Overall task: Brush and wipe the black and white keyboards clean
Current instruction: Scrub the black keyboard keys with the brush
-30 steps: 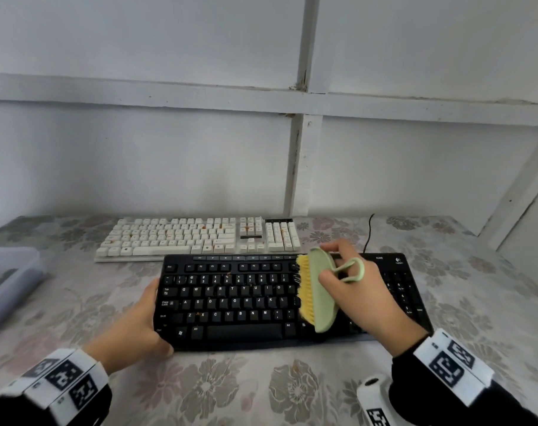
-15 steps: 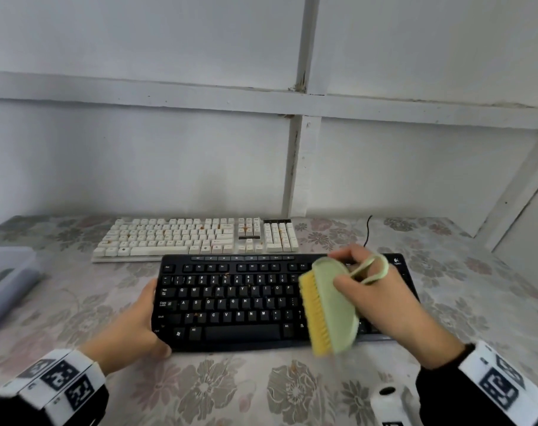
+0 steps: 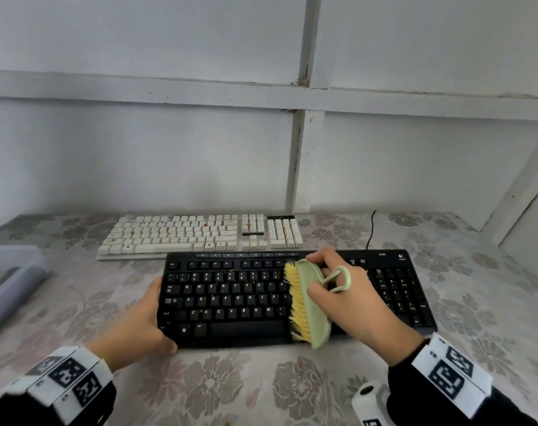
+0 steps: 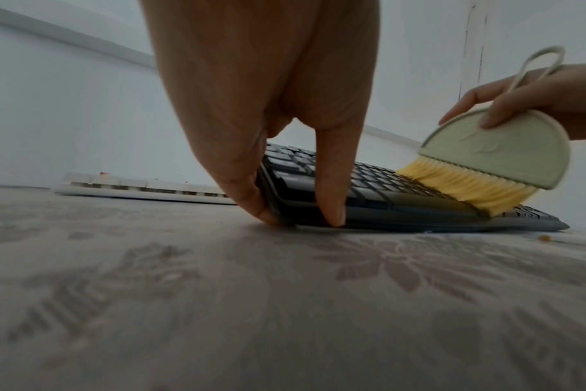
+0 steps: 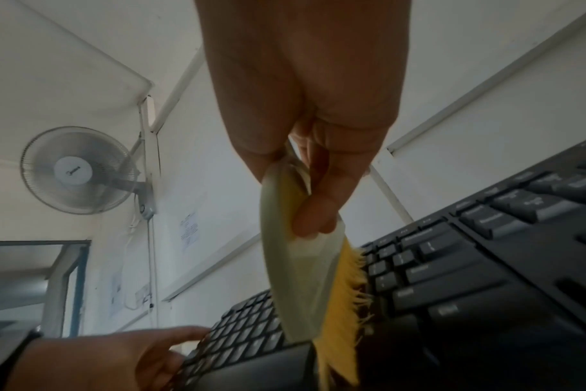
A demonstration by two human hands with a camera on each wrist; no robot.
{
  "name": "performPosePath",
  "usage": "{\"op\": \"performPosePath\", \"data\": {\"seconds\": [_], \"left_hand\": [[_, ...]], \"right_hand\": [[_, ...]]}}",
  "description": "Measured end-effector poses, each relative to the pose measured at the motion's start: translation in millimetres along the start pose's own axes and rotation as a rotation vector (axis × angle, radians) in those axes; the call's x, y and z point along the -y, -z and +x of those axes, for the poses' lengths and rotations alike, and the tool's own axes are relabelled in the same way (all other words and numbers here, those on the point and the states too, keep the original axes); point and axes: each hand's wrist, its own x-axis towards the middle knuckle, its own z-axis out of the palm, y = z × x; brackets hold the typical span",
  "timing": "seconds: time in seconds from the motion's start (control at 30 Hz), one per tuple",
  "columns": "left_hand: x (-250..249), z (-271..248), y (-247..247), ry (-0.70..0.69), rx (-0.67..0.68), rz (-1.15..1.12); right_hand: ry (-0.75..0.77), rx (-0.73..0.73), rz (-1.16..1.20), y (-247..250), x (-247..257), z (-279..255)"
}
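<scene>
- The black keyboard (image 3: 292, 299) lies flat on the flower-patterned tablecloth (image 3: 230, 385), its long axis running left to right across the person's front, its key legends upright toward the person and its number pad at the right end.
- The white keyboard (image 3: 200, 236) lies just behind it, parallel, shifted a little to the left; orange-brown crumbs speck its keys.
- The left hand (image 3: 138, 327) grips the black keyboard's near-left corner: in the left wrist view the fingers (image 4: 248, 190) press against the left end and the thumb (image 4: 332, 203) lies curled over the front edge, both reaching down to the cloth.
- The right hand (image 3: 353, 299) grasps a pale green brush (image 3: 312, 305) by its half-round back, thumb on one face and fingertips on the other.
- The brush's long axis runs front to back, crossing the keyboard's width from the function row to the front edge, and its near end overhangs that edge.
- Its yellow bristles (image 3: 295, 299) point left and downward and touch the keys just right of the letter block.
- The brush's hanging loop (image 3: 338, 279) lies over the back of the hand.
- A few crumbs lie among the letter keys.
- A grey plastic box (image 3: 9, 281) stands at the table's left edge, well apart from both keyboards.
- A black cable (image 3: 371, 229) runs back from behind the black keyboard toward the wall.
</scene>
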Motion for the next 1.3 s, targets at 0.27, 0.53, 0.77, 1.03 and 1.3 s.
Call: {"op": "performPosePath", "data": {"seconds": [0.27, 0.53, 0.77, 1.03, 1.3], "left_hand": [[-1, 0, -1, 0.02, -0.002, 0.005], [-2, -1, -1, 0.033, 0.004, 0.018], [-3, 0, 0, 0.054, 0.004, 0.02], [-5, -2, -1, 0.054, -0.007, 0.025], [-9, -6, -1, 0.039, -0.006, 0.028]], "right_hand": [[-0.068, 0.063, 0.106, 6, 2, -19], [0.001, -0.171, 0.167, 18, 11, 22], [-0.023, -0.017, 0.06, -4, 3, 5], [-0.061, 0.104, 0.092, 8, 11, -13], [0.033, -0.191, 0.121, 11, 24, 28]]}}
